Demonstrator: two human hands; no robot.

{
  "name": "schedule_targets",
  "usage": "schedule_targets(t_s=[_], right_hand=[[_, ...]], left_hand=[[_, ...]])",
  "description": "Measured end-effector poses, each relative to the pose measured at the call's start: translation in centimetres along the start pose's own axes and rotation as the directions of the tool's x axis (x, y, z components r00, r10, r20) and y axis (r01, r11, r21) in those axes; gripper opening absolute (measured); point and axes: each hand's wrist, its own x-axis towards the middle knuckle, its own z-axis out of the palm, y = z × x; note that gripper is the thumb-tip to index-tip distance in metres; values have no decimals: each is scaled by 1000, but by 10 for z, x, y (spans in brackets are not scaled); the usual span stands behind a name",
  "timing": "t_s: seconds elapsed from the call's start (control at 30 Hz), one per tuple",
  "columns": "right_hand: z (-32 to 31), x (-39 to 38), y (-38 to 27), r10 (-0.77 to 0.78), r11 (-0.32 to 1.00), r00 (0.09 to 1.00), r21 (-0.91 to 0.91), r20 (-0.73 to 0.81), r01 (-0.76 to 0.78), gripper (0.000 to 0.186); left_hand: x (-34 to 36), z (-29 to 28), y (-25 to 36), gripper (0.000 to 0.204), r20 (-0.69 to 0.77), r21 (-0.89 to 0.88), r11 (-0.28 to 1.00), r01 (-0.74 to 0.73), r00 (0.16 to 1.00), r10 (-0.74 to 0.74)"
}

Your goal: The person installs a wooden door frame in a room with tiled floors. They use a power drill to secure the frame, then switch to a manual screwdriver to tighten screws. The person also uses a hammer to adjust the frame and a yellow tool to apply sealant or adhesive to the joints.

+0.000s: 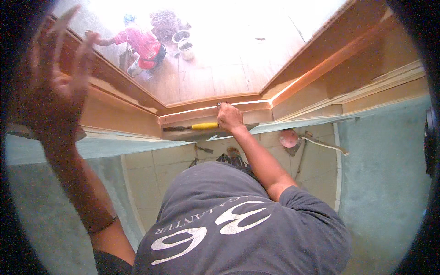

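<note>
Our right hand (229, 117) rests on the sill (208, 112), the narrow wooden ledge at the foot of the window frame. Its fingers are curled tight around a small dark tool (222, 104), whose tip pokes out above the knuckles against the sill's upper edge; the tool is too small for us to say what kind it is. Just left of that hand, lying flat along the sill, is a yellow-handled tool (195, 126) with a dark shaft pointing left.

Our left hand (57, 82) is raised well left of the sill, close to the camera, fingers spread wide and holding nothing; it partly covers the left side of the frame (119, 87).

Below the sill, the tiled floor (160, 169) shows between green walls (389, 165). On the floor, right of the sill's end, lies a round pink object (288, 137), and beside it a pale bent strip (327, 145).

Beyond the sill, far outside on the bright paved ground, a person in a red top (142, 43) crouches near two buckets (183, 43).
</note>
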Motion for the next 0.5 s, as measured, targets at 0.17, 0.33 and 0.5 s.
schedule_targets(t_s=[0.17, 0.33, 0.5], right_hand=[[-36, 43, 46, -125, 963, 982, 257, 143, 85, 35], [-89, 31, 111, -26, 994, 931, 112, 363, -16, 36], [-95, 21, 96, -40, 997, 913, -50, 406, 66, 40]], left_hand=[[-7, 29, 48, 85, 219, -125, 991, 56, 975, -27], [-14, 53, 42, 88, 240, -124, 990, 64, 970, -33], [-24, 67, 45, 91, 301, -147, 982, 117, 951, -69]])
